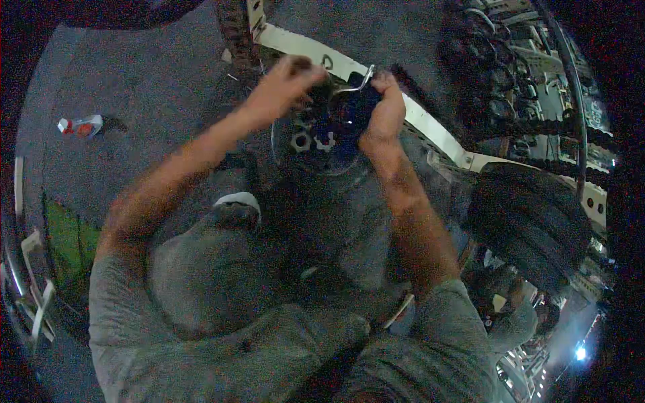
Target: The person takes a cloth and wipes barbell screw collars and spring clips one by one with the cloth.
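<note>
My right hand (386,114) is closed at the upper middle, beside the end of a thin bent metal piece (363,82); what its fingers hold is too small to make out. To the left, my left hand (292,84) is blurred, near the pale metal beam (430,127), and its fingers are smeared by motion. Between and below the hands lies a dark round tray (277,151) with a large nut (300,141) and a notched nut (325,140) in it. A dark blue object (359,111) sits next to my right hand.
A black tyre (527,218) is at the right, below the beam. Racks of dark metal parts (497,87) fill the upper right. A crumpled red and white package (80,126) lies on the floor at the left. White-tipped footwear (238,200) shows below the left forearm.
</note>
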A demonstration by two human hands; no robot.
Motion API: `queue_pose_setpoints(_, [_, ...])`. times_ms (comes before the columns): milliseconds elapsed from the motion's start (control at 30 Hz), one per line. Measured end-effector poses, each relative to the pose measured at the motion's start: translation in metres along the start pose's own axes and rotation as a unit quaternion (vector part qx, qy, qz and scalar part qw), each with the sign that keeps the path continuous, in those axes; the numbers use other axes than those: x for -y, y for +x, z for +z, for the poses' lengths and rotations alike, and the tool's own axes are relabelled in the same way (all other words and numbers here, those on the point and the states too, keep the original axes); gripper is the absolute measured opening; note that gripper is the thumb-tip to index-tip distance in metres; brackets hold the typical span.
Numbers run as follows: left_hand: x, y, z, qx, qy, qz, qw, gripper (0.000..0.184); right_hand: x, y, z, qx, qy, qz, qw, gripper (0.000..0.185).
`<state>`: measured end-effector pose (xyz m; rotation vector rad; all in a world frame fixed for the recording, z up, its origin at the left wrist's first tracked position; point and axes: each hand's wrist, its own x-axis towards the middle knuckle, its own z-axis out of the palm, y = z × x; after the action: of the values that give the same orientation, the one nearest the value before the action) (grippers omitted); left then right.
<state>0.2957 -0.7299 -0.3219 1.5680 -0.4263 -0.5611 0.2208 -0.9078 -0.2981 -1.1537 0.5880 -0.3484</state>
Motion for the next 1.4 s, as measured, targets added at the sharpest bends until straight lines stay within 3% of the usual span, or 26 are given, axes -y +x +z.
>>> queue_pose_setpoints(33, [-0.005, -0.004, 0.009, 0.015, 0.028, 0.015, 0.999, 0.057, -0.006, 0.004, -0.004, -0.018, -0.043, -0.049, 0.998, 0.018])
queue_pose_setpoints(67, [-0.009, -0.008, 0.019, 0.03, 0.056, 0.031, 0.997, 0.057, -0.01, 0.004, -0.005, -0.005, -0.243, -0.211, 0.947, 0.019])
queue_pose_setpoints(133, [-0.021, -0.014, 0.027, 0.007, 0.157, 0.087, 0.984, 0.052, -0.003, -0.003, 0.005, 0.05, -0.176, -0.121, 0.976, 0.016])
queue_pose_setpoints(233, [-0.033, -0.007, 0.013, 0.051, 0.222, 0.052, 0.972, 0.051, 0.013, -0.011, 0.011, 0.128, -0.018, 0.048, 0.99, 0.02])
queue_pose_setpoints(267, [-0.03, -0.005, 0.009, 0.065, 0.214, 0.142, 0.964, 0.051, 0.011, -0.009, 0.006, 0.143, 0.062, 0.113, 0.981, 0.025])
queue_pose_setpoints(333, [-0.017, 0.0, 0.011, 0.066, 0.22, 0.233, 0.945, 0.054, 0.005, -0.004, -0.007, 0.182, 0.206, 0.205, 0.94, 0.033])
queue_pose_setpoints(367, [-0.02, 0.002, 0.013, 0.067, 0.222, 0.279, 0.932, 0.055, 0.006, -0.004, -0.01, 0.202, 0.207, 0.196, 0.937, 0.033])
queue_pose_setpoints(400, [-0.021, 0.002, 0.013, 0.083, 0.226, 0.238, 0.941, 0.058, 0.007, -0.005, -0.012, 0.223, 0.206, 0.188, 0.934, 0.034])
queue_pose_setpoints(600, [-0.028, 0.01, 0.005, 0.182, 0.232, 0.285, 0.912, 0.066, 0.01, -0.01, -0.019, 0.244, 0.159, 0.227, 0.929, 0.038])
queue_pose_setpoints(700, [-0.025, 0.012, 0.002, 0.185, 0.291, 0.231, 0.91, 0.069, 0.001, -0.009, -0.018, 0.242, 0.147, 0.227, 0.932, 0.038])
queue_pose_setpoints(767, [-0.024, 0.01, 0.004, 0.167, 0.314, 0.233, 0.905, 0.066, 0.001, -0.009, -0.015, 0.238, 0.132, 0.238, 0.932, 0.036])
queue_pose_setpoints(867, [-0.026, 0.003, 0.004, 0.135, 0.296, 0.232, 0.917, 0.062, 0.002, -0.018, -0.002, 0.184, 0.071, 0.167, 0.966, 0.033])
queue_pose_setpoints(1067, [-0.031, -0.001, -0.002, 0.074, 0.253, 0.225, 0.938, 0.054, 0.014, -0.026, 0.006, 0.265, 0.084, 0.115, 0.954, 0.016])
queue_pose_setpoints(1400, [-0.031, -0.008, 0.004, 0.009, 0.337, 0.288, 0.897, 0.047, 0.007, -0.036, 0.025, 0.129, 0.085, 0.088, 0.984, 0.023])
